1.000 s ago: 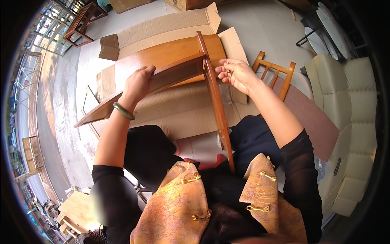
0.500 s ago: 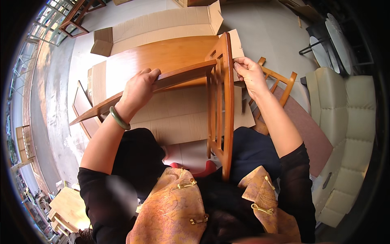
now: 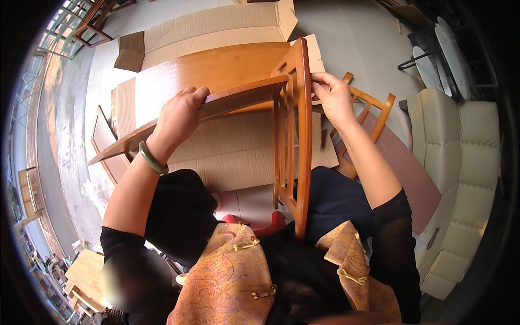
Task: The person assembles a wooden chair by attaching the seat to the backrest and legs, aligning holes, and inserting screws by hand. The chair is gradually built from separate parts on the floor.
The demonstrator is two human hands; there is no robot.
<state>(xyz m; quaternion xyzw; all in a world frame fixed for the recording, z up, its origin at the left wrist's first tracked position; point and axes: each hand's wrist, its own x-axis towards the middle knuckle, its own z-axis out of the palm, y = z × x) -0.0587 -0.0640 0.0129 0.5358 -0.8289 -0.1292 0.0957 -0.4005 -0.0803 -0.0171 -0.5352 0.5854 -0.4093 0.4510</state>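
Note:
A slatted wooden end frame [image 3: 303, 135] stands upright between my legs. A brown wooden board [image 3: 244, 96] meets its left side, and a broad glossy wooden panel [image 3: 216, 67] lies beyond the board and also meets the frame. My left hand [image 3: 180, 115], with a green bangle at its wrist, is wrapped over the board's upper edge. On the frame's outer right face, my right hand [image 3: 333, 98] is closed in a pinch against the upright near its top. Whatever those fingers hold, if anything, is too small to make out.
Flattened cardboard [image 3: 227, 151] lies under the wooden parts, with more cardboard [image 3: 211, 27] behind. Another wooden frame [image 3: 374, 100] and a reddish-brown board [image 3: 409, 168] lie to the right, beside a cream sofa [image 3: 444, 141]. A framed panel [image 3: 105, 143] leans at left.
The view has shifted slightly, moving the wooden parts a little left in it. Both hands keep their places on the board and frame; the right fingers have changed position slightly.

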